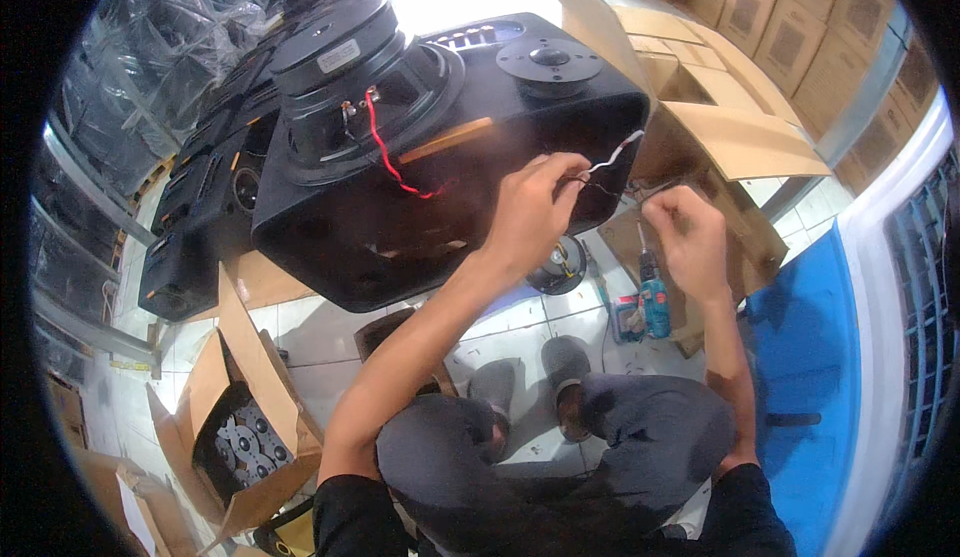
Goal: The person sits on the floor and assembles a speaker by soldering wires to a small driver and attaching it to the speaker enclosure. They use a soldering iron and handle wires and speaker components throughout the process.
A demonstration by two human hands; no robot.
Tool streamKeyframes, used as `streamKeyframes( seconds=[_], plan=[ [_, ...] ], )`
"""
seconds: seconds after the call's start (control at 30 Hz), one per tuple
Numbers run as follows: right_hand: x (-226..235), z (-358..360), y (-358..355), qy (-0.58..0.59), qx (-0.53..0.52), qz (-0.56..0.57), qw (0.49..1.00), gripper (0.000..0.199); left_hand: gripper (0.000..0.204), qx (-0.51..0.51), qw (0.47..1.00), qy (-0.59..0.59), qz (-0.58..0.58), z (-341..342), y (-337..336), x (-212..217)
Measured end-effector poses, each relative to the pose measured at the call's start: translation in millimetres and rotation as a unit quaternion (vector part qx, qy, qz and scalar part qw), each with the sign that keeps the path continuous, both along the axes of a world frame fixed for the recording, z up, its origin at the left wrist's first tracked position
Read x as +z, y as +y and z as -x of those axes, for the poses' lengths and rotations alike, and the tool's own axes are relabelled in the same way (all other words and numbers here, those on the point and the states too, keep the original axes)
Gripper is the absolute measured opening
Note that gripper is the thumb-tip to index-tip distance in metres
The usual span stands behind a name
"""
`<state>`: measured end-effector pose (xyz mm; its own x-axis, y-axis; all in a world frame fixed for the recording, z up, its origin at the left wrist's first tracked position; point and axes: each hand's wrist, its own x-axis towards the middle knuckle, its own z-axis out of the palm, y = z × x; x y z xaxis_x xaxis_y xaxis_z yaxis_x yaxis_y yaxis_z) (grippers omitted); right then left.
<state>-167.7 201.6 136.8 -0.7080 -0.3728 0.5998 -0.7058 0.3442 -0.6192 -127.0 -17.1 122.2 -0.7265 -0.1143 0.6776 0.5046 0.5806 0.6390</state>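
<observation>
I see the white wire (615, 155) slanting up-right from the left hand's (532, 207) pinching grip; the right hand's (690, 237) I can't tell.

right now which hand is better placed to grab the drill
Probably the right hand: it looks nearer the drill, while the left hand is farther off, pinching the white wire.

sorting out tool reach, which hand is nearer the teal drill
Right. In the picture, the right hand is above and slightly right of the teal drill; the left hand is farther, up and left by the white wire.
</observation>
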Motion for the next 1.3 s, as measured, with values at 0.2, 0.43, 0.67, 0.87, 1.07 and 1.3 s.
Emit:
streamKeyframes(
  seconds=[0.2, 0.43, 0.67, 0.87, 1.07, 1.3],
  plan=[
    [23.2, 54.2, -15.5, -0.118, 0.035, 0.009, 0.992, 0.018, 0.026, -0.023, 0.99, 0.04, 0.136, 1.7, -10.8, -3.5],
    [31.5, -7.5, -0.9, 0.174, 0.154, -0.085, 0.969, 0.006, 0.023, 0.058, 0.984, 0.017, 0.167, 4.4, -2.9, -4.4],
    [3.6, 29.4, -0.2, -0.091, -0.052, -0.029, 0.994, 0.014, 0.017, 0.002, 0.993, 0.024, 0.116, 3.1, -4.8, -0.9],
    [37.6, 38.7, -9.0, -0.035, 0.02, 0.023, 0.999, 0.017, 0.019, -0.024, 0.964, 0.057, 0.259, 0.7, -14.3, -4.9],
    [33.8, -20.0, 3.2, 0.08, 0.102, -0.023, 0.991, 0.008, 0.031, 0.05, 0.923, 0.092, 0.37, -0.8, -9.0, -4.7],
    [-3.6, -27.4, -1.6, -0.038, 0.096, 0.025, 0.994, 0.009, 0.013, 0.118, 0.926, 0.204, 0.295, 2.5, -10.2, -4.5]
  ],
)
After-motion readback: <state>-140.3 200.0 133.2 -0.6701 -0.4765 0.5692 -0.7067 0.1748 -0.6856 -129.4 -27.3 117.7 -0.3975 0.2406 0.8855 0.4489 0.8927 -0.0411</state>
